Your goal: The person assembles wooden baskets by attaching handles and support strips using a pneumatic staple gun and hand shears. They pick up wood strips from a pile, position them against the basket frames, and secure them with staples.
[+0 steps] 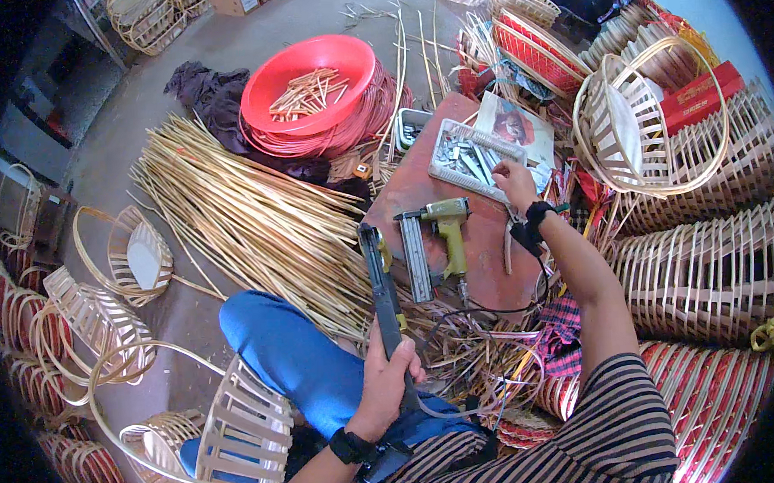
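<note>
My left hand [383,381] is wrapped round a long dark staple gun [382,280], held upright above my blue-trousered knee. Over the near right corner of a white plastic tray [443,172], the fingers of my right hand [514,186] are curled together; whatever they may hold is too small to make out. Silvery strips of staples [470,160] lie loose inside that tray. Between my hands a green nail gun [447,230] with a silver magazine rests on a reddish board [496,258]. Its black hose [498,311] curves toward my right forearm.
A bundle of split bamboo sticks [239,222] lies left of the board. Behind it, a red basin [268,83] holds short sticks. Woven baskets [141,252] stand on the left, and stacked baskets [699,275] rise on the right. A small dark-rimmed container [406,127] sits beside the tray.
</note>
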Available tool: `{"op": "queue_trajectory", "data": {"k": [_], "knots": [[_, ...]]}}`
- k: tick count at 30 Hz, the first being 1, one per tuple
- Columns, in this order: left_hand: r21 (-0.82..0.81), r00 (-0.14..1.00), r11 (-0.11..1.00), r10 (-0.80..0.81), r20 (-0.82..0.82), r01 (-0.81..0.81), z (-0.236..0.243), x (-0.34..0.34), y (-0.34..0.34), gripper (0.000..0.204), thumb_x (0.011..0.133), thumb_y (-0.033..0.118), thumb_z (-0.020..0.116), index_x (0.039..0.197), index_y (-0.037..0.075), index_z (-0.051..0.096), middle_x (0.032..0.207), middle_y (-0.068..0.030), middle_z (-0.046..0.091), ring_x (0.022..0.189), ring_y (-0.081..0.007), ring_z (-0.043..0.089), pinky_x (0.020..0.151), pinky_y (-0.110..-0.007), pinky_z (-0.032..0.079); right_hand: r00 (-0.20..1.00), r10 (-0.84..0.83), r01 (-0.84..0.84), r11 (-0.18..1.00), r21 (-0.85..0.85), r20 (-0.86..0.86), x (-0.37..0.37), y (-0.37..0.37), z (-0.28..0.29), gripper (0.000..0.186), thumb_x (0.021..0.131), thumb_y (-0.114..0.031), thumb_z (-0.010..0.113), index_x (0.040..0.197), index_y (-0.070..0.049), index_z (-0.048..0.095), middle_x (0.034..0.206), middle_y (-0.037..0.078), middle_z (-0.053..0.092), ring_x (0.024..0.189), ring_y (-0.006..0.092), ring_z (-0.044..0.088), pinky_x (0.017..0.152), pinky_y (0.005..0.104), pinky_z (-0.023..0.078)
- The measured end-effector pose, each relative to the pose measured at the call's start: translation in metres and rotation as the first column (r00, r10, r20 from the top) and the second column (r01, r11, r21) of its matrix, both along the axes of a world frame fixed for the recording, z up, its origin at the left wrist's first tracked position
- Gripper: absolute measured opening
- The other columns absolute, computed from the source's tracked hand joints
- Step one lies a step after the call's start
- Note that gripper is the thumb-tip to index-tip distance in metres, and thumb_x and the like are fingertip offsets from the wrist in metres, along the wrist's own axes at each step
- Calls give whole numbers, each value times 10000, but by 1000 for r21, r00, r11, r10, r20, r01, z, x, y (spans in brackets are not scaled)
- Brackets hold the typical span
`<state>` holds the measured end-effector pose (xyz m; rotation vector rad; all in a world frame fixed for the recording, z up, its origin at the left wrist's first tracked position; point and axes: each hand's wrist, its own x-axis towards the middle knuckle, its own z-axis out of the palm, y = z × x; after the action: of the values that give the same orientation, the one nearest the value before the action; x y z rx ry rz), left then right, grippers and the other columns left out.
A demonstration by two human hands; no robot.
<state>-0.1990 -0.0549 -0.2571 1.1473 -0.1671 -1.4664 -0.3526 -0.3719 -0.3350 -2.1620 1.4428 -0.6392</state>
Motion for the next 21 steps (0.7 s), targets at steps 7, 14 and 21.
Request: {"op": "queue_trajectory", "data": {"k": [7, 14, 21], "knots": [[27, 991, 999, -28, -127, 31, -3, -6, -7, 456, 816, 74, 424, 1200, 128, 183, 747, -16, 380, 536, -88, 394, 471, -229, 378, 916, -76, 90, 996, 16, -395, 17, -14, -15, 256, 643, -225, 614, 791, -17, 590, 798, 152, 591, 737, 286, 568, 657, 366, 448], [20, 991, 992, -124, -57, 125, 1, -18, -11, 647, 818, 36, 387, 1300, 138, -32, 913, -53, 362, 566, -94, 409, 473, -226, 381, 804, -188, 312, 941, 131, -564, 11, -32, -31, 317, 590, -268, 656, 771, -11, 609, 844, 186, 582, 795, 295, 565, 705, 368, 444], [-6, 985, 987, -161, 62, 161, -5, -21, -14, 649, 813, 30, 387, 1297, 127, -34, 907, -57, 373, 562, -92, 414, 469, -216, 382, 898, -73, 160, 972, 170, -433, -2, -42, -34, 273, 594, -247, 577, 716, -4, 604, 627, 145, 589, 569, 255, 568, 590, 319, 447]]}}
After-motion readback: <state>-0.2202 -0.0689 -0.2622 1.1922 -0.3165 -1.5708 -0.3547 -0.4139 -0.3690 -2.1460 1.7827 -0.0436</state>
